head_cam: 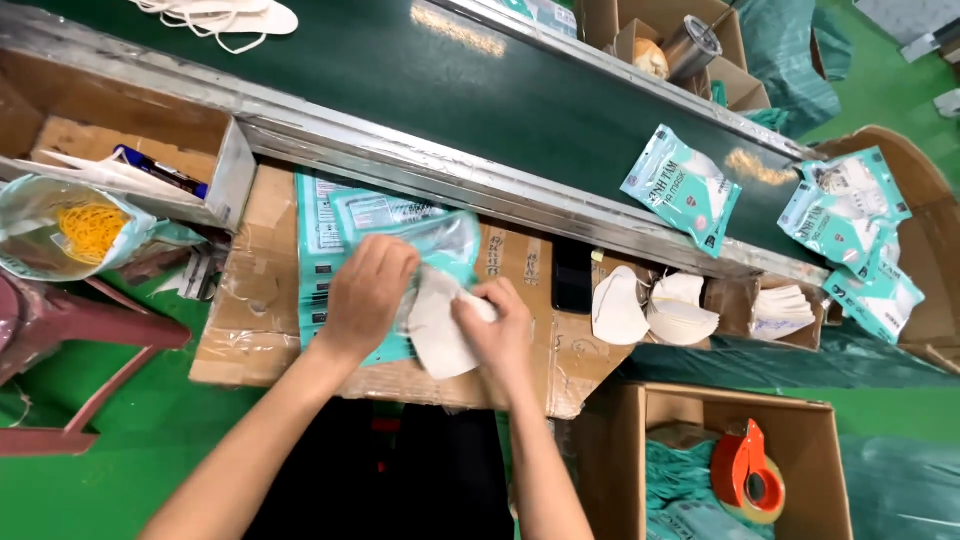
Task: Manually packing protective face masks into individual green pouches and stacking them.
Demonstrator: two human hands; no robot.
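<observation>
My left hand (365, 292) grips a teal and clear plastic pouch (445, 243) over a flattened cardboard work surface (255, 300). My right hand (497, 328) holds a folded white face mask (438, 325), whose upper part sits at the pouch mouth. Under the pouch lies a stack of empty teal pouches (325, 215). The motion blurs the pouch.
A dark green conveyor belt (450, 90) runs diagonally above, carrying filled teal pouches (683, 187). More filled pouches (850, 235) pile at the right. Stacks of white masks (655, 305) sit right of my hands. A box below holds an orange tape dispenser (747, 473). A bag of yellow bands (88, 230) is left.
</observation>
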